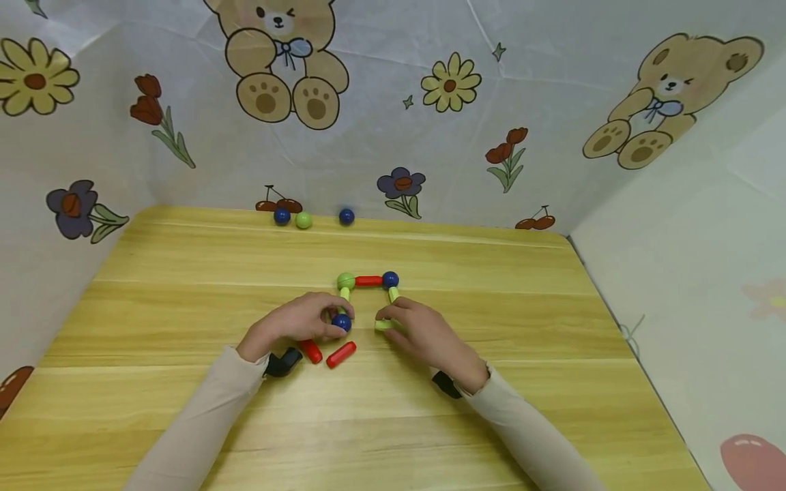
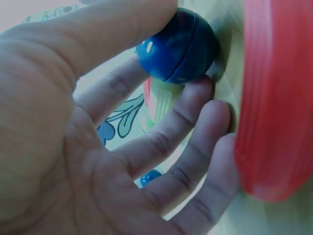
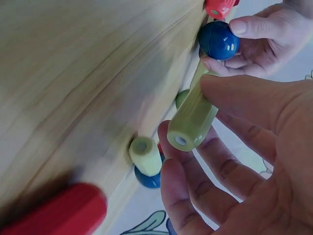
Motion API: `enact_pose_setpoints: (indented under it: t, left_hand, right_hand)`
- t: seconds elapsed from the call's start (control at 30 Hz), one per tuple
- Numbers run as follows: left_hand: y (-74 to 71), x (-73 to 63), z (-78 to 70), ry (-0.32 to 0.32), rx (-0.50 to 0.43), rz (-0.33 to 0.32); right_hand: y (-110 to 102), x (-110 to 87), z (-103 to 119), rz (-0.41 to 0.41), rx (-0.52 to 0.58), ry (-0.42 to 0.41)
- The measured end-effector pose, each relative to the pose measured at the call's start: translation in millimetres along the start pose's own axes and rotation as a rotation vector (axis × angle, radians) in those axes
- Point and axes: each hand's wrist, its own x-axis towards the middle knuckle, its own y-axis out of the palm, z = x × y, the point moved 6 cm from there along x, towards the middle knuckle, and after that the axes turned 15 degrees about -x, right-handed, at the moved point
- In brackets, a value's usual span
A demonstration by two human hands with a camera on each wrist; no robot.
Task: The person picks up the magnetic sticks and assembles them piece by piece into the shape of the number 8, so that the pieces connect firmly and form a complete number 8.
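Note:
My left hand (image 1: 301,317) pinches a blue ball (image 1: 341,323) between thumb and fingers, at the near end of a light green magnetic rod (image 1: 345,294). That rod runs back to a green ball (image 1: 346,281). A red rod (image 1: 368,281) joins the green ball to another blue ball (image 1: 390,279), from which a second light green rod (image 1: 394,294) comes forward. My right hand (image 1: 426,331) grips a separate light green rod (image 3: 193,117) by thumb and fingers, one end pointing toward the left hand's ball. In the right wrist view, the second rod's free end (image 3: 142,147) shows below it.
Two red rods, one (image 1: 312,350) beside the left hand and one (image 1: 341,354) nearer the middle, lie on the wooden table (image 1: 344,436). At the back edge sit two blue balls (image 1: 282,216) (image 1: 346,217) and a green ball (image 1: 303,220), against a patterned cloth (image 1: 368,136).

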Motion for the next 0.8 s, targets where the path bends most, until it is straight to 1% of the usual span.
enact_pose_setpoints:
  t: [0.17, 0.4, 0.8]
  left_hand:
    - [-0.3, 1.2, 0.1, 0.012, 0.006, -0.006]
    - [-1.1, 1.4, 1.4, 0.001, 0.002, -0.013]
    - [-0.2, 3.1, 2.4, 0.019, 0.001, -0.010]
  right_hand:
    - [3.8, 9.4, 5.9, 0.007, -0.009, -0.026]
    - [9.8, 19.7, 12.3, 0.018, -0.036, -0.046]
    - [11.6, 26.2, 20.4, 0.021, -0.061, -0.063]
